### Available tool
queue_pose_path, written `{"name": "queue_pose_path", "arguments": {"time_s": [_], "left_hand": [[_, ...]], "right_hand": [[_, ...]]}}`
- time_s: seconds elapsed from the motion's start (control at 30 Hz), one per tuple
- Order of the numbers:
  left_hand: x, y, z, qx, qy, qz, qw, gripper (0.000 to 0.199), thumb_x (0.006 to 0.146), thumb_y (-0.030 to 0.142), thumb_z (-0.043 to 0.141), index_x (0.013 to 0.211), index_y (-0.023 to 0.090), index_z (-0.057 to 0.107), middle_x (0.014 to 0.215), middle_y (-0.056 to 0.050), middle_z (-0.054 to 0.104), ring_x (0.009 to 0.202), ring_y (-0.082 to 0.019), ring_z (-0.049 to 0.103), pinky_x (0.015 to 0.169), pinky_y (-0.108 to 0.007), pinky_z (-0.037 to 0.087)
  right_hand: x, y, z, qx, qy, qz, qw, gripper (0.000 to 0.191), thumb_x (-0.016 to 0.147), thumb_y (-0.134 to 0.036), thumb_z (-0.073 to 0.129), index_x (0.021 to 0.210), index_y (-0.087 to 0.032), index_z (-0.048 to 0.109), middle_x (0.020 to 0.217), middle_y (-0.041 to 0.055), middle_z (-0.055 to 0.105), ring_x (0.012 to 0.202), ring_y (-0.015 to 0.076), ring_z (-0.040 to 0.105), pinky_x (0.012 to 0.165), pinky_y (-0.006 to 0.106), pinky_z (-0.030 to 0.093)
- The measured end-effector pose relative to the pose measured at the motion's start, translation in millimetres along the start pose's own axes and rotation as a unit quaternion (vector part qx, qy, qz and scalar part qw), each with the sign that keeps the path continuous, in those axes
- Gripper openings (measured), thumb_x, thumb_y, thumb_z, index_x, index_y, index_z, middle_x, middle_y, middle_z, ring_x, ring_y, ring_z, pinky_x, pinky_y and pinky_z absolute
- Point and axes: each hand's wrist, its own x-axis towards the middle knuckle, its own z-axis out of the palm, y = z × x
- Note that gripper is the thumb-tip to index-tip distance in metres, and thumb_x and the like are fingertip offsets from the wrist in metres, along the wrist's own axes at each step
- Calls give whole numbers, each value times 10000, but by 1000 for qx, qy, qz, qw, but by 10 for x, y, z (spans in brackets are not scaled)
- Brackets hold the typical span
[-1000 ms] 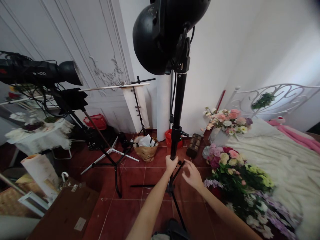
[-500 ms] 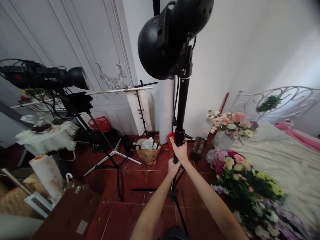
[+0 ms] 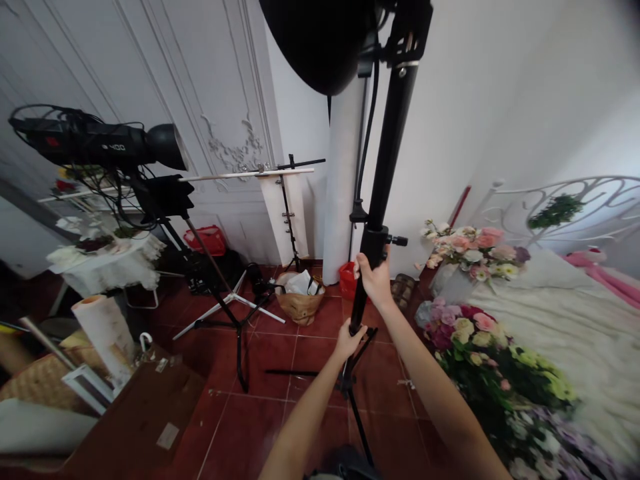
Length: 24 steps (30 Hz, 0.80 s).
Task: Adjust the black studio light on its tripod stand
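Note:
In front of me a black light stand (image 3: pixel 391 143) rises from the floor, tilted to the right at its top. It carries a studio light with a round black reflector (image 3: pixel 320 37), cut off by the upper edge. My right hand (image 3: pixel 375 280) is wrapped round the pole just under the collar with its clamp knob (image 3: pixel 397 241). Lower down, my left hand (image 3: pixel 349 341) grips the same pole. A black cable (image 3: pixel 369 147) runs beside the pole. The stand's legs (image 3: pixel 357 413) reach the tiles below my hands.
To the left stands another studio light (image 3: pixel 115 143) on a tripod. A wicker basket (image 3: pixel 300 307) and a red bucket (image 3: pixel 347 280) sit by the wall. Flowers (image 3: pixel 480 327) and a bed (image 3: pixel 590 333) are at right. A cardboard box (image 3: pixel 145 407) lies at lower left.
The light and upper pole have come up and to the right, nearer to me. My right hand has moved higher with the collar, and my hands are farther apart.

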Motion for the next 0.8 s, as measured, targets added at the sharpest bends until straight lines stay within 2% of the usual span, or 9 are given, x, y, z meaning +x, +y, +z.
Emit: {"name": "queue_pose_path", "arguments": {"time_s": [0.1,0.17,0.23,0.33,0.47,0.57,0.67,0.8], "left_hand": [[14,-16,17,-14,4,2,1000,358,654,471,653,767,138,586,647,-13,590,587,-122,548,601,-248,443],[17,-25,19,-17,12,5,1000,353,645,462,661,771,141,583,663,-8,590,604,-124,549,606,-243,438],[17,-36,15,-11,16,12,1000,339,648,447,662,771,141,582,672,-7,591,616,-125,548,616,-242,436],[17,-59,9,1,11,20,1000,310,676,419,644,781,134,584,691,-17,599,630,-128,550,626,-244,438],[29,-83,0,-2,4,27,1000,283,693,359,632,857,131,596,762,-39,626,695,-146,569,658,-256,453],[42,-91,-12,-19,-7,35,999,291,684,285,632,925,126,603,857,-67,650,812,-176,591,750,-292,467],[50,-96,-23,-47,-21,39,998,337,662,249,645,967,114,601,928,-92,656,893,-204,594,802,-326,471],[51,-123,-26,-78,-45,43,995,416,643,250,674,1018,92,585,987,-126,651,923,-225,593,806,-339,480]], "right_hand": [[-140,70,39,-34,71,-8,997,431,702,-478,637,974,-190,466,637,-42,541,519,101,517,543,239,459],[-233,167,38,-45,90,-5,995,380,704,-452,640,929,-187,487,648,-33,553,555,108,530,576,246,462],[-315,305,1,-34,68,13,997,309,708,-427,641,839,-187,497,612,-38,544,532,105,521,556,243,451],[-437,576,-113,-1,-3,62,998,269,705,-394,653,723,-180,491,549,-46,527,469,95,492,511,240,432],[-659,967,-273,9,-79,118,990,271,679,-384,672,739,-151,546,572,-27,555,489,104,507,531,257,449],[-873,1215,-328,-21,-80,132,988,308,650,-385,688,809,-141,589,673,8,609,606,133,561,636,292,481],[-1086,1411,-339,-63,-60,155,984,360,616,-432,696,799,-133,617,763,60,654,748,183,598,752,335,484],[-1274,1596,-352,-108,-45,160,980,401,596,-498,687,757,-135,630,760,89,672,773,218,608,767,347,484]]}}
